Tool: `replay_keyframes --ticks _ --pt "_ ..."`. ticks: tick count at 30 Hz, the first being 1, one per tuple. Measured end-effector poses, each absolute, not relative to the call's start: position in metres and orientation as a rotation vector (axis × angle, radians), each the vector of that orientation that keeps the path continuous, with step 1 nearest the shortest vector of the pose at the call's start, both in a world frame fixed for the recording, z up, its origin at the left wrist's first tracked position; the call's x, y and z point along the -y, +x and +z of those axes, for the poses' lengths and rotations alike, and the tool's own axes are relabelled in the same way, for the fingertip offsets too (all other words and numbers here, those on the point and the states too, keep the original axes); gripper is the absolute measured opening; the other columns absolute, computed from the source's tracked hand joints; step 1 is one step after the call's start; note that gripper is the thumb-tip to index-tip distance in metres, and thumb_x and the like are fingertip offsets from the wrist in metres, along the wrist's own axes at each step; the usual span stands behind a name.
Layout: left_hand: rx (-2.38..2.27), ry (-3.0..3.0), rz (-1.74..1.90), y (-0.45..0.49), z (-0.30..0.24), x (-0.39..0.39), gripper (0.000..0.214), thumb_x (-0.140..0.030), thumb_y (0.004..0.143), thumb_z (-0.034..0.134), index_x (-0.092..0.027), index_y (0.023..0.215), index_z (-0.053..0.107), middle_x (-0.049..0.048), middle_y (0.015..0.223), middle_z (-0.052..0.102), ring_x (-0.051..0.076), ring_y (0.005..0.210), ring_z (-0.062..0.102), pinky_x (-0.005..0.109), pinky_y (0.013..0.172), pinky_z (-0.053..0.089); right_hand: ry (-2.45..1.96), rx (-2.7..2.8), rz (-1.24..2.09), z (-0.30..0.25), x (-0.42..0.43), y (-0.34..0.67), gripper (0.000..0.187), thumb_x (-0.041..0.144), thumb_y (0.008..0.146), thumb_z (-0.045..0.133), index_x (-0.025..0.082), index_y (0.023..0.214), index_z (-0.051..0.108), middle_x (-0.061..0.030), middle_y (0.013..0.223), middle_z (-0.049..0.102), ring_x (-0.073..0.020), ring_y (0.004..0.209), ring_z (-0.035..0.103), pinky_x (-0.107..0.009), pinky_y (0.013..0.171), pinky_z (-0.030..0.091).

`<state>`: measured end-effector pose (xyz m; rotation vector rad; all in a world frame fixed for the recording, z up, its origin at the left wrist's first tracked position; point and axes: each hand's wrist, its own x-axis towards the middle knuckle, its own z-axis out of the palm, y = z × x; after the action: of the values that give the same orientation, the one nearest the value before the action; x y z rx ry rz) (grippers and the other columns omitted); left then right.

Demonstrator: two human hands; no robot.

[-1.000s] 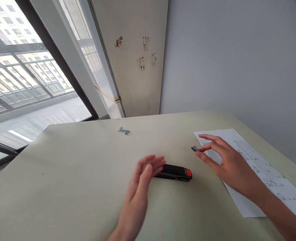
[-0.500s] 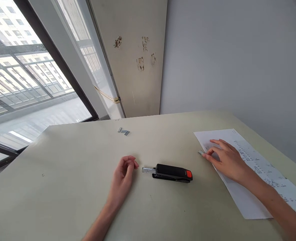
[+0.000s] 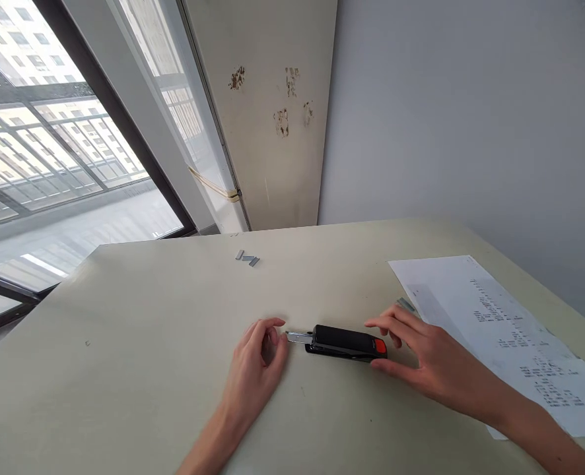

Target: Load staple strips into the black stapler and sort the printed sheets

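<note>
Black with a red end [image 3: 380, 346]: bracketing a stapler [image 3: 344, 340] between both hands on the pale tabletop [image 3: 173, 330]. Holding the left hand [image 3: 253, 366] half-curled at the tip of the metal tray [image 3: 300, 338] jutting from the stapler's left end; not being able to tell whether pinching that tip or only lying against it. Holding the right hand [image 3: 426, 349] open, spreading thumb and fingers to either side of the red end, without clearly showing contact. Seeing a grey staple strip [image 3: 405, 305] just beyond the right fingers, lying at the left edge of a printed sheet [image 3: 451, 290]. Extending the right forearm [image 3: 530, 422] across that sheet. Seeing three more strips [image 3: 248, 258] lying close together toward the far edge.
</note>
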<state>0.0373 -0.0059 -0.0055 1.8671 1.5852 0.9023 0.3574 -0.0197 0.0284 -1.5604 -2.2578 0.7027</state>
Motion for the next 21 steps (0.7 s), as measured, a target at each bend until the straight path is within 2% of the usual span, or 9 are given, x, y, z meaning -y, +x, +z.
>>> replay_keyframes --ticks 4,7,13,16,18,19,21 --pt "-1.572 1.995 0.860 0.038 -0.003 0.009 0.021 -0.038 0.104 0.056 -0.027 0.110 0.072 0.0014 0.088 0.070 0.020 0.081 0.064 0.035 0.077 0.050 -1.541 2.334 0.725 0.021 0.018 0.354 0.027 0.056 0.104 0.057 0.036 0.121 0.066 -0.0001 0.094 0.069 -0.0180 0.065 0.062 -0.032 0.062 0.053" --pt "-1.528 2.021 0.878 0.045 -0.001 0.014 0.021 -0.033 0.103 0.057 -0.026 0.114 0.073 0.0022 0.088 0.072 0.021 0.082 0.065 0.036 0.081 0.052 -1.577 2.312 0.709 0.019 0.018 0.351 0.025 0.054 0.105 0.056 0.035 0.116 0.067 0.0006 0.087 0.071 -0.0187 0.062 0.060 -0.031 0.058 0.048" --pt "-1.304 2.105 0.807 0.061 0.006 0.023 0.023 -0.023 0.101 0.056 -0.026 0.116 0.073 0.0054 0.096 0.070 0.022 0.090 0.066 0.036 0.082 0.055 -1.537 2.184 0.817 0.018 0.019 0.345 0.023 0.048 0.106 0.055 0.035 0.121 0.066 -0.0016 0.101 0.076 -0.0219 0.075 0.069 -0.033 0.066 0.053" --pt "-1.355 2.064 0.803 0.059 0.010 0.022 0.033 -0.029 0.100 0.063 -0.029 0.132 0.066 0.0067 0.114 0.068 0.022 0.100 0.067 0.035 0.083 0.057 -1.545 2.131 0.856 0.015 0.020 0.342 0.024 0.048 0.105 0.056 0.035 0.123 0.066 -0.0020 0.104 0.076 -0.0222 0.078 0.069 -0.034 0.068 0.054" --pt "-1.369 2.043 0.814 0.056 0.012 0.019 0.046 -0.036 0.097 0.070 -0.031 0.141 0.059 0.0074 0.128 0.066 0.024 0.113 0.065 0.036 0.091 0.057 -1.558 2.085 0.894 0.011 0.021 0.339 0.029 0.047 0.104 0.058 0.036 0.130 0.064 -0.0015 0.101 0.076 -0.0215 0.075 0.068 -0.035 0.069 0.054" --pt "-1.359 2.041 0.814 0.055 0.013 0.017 0.050 -0.039 0.096 0.073 -0.031 0.142 0.057 0.0072 0.131 0.066 0.025 0.117 0.064 0.037 0.095 0.057 -1.563 2.059 0.923 0.009 0.022 0.337 0.033 0.046 0.103 0.059 0.036 0.135 0.061 -0.0006 0.097 0.075 -0.0209 0.073 0.067 -0.034 0.069 0.054" --pt "-1.327 2.040 0.802 0.054 0.013 0.012 0.042 -0.043 0.095 0.075 -0.030 0.133 0.062 0.0057 0.124 0.071 0.025 0.115 0.066 0.039 0.097 0.056 -1.558 2.002 1.003 0.003 0.023 0.334 0.042 0.044 0.102 0.060 0.037 0.143 0.054 0.0017 0.092 0.073 -0.0193 0.069 0.064 -0.033 0.068 0.054"
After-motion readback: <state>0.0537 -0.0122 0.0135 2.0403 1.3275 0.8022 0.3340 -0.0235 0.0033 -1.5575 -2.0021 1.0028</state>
